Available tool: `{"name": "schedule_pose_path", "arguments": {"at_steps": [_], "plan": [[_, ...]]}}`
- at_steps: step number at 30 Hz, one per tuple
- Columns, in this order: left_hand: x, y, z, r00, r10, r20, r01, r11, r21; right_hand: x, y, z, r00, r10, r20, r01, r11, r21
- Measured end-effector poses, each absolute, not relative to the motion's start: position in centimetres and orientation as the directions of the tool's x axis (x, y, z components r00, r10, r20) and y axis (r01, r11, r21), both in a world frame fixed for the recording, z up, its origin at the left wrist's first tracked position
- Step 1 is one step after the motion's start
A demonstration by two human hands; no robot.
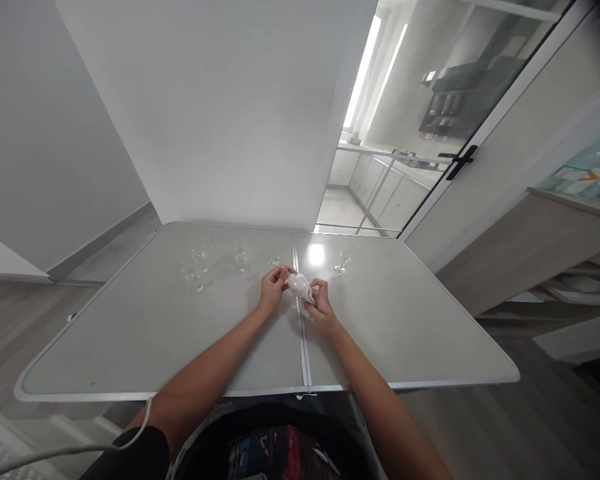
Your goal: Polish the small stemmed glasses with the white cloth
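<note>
Above the table's middle seam I hold a stemmed glass [299, 285] tilted on its side, its foot toward the upper left and its bowl toward the lower right. My left hand [274, 285] is closed, pinching the stem end. At the bowl's rim my right hand [322, 308] is closed on soft white material that looks like a cloth [310, 294]; white also shows through the bowl. Whether it fills the inside or wraps the outside is hard to tell.
Several clear stemmed glasses [241, 259] stand on the left half of the folding table [400, 333]. Another stemmed glass [342, 268] stands right of the seam. A white wall [220, 133] and a glass door [380, 167] border the far edge. A cable [80, 449] crosses my left arm.
</note>
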State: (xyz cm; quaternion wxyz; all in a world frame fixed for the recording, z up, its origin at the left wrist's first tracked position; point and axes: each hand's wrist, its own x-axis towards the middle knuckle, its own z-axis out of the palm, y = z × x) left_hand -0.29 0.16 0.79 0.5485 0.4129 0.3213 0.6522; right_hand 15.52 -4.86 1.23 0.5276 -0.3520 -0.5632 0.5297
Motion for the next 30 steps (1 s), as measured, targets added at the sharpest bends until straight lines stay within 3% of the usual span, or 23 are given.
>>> {"name": "schedule_pose_path", "arguments": {"at_steps": [9, 12, 15, 19, 25, 30], "plan": [[-0.9, 0.4, 0.8, -0.019, 0.976, 0.217, -0.565, -0.19, 0.803, 15.8, -4.4, 3.1, -0.222, 0.974, 0.04, -0.441, -0.064, -0.895], [-0.7, 0.3, 0.8, -0.029, 0.98, 0.198, -0.545, -0.182, 0.818, 16.0, -4.4, 2.7, -0.161, 0.984, 0.079, -0.37, 0.014, -0.929], [-0.6, 0.3, 0.8, -0.051, 0.981, 0.19, -0.494, -0.19, 0.848, 15.9, -4.6, 2.0, -0.079, 0.969, 0.234, -0.115, 0.224, -0.968], [-0.6, 0.5, 0.4, -0.099, 0.978, 0.185, -0.451, -0.21, 0.867, 15.7, -4.6, 1.3, -0.109, 0.898, 0.426, 0.159, 0.439, -0.885], [-0.6, 1.2, -0.5, -0.18, 0.973, 0.144, -0.4, -0.206, 0.893, 15.2, -4.6, 1.5, -0.198, 0.922, 0.334, 0.028, 0.346, -0.938], [-0.7, 1.3, -0.6, -0.182, 0.968, 0.175, -0.353, -0.231, 0.907, 14.9, -4.2, 1.5, -0.118, 0.957, 0.263, -0.055, 0.258, -0.964]]}}
